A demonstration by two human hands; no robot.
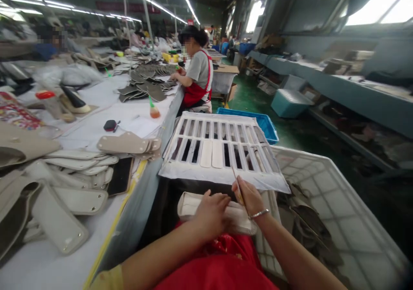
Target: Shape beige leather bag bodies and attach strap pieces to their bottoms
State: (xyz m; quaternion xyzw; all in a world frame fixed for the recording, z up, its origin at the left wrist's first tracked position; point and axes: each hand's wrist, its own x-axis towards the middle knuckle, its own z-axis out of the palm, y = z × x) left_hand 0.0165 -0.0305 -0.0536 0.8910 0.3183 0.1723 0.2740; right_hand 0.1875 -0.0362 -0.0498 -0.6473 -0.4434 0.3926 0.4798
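On my lap lies a bundle of long cream strips (189, 205), partly covered by my hands. My left hand (213, 210) rests across the top of it, fingers stretched and lying over the strips. My right hand (250, 195) is closed around a thin brown stick (238, 184) at the far end of the bundle; whether its hidden end bears a brush does not show. Just beyond my hands is a white slatted rack (193, 169), on which two cream strips (206, 154) lie side by side.
Left, a white-covered table (129, 221) bears light leather-like pieces (64, 221), a dark phone-like slab (120, 177) and a glue bottle (154, 108). Right stands a white crate (309, 156) with dark pieces. Behind the rack are a blue crate (269, 128) and a seated co-worker (200, 70).
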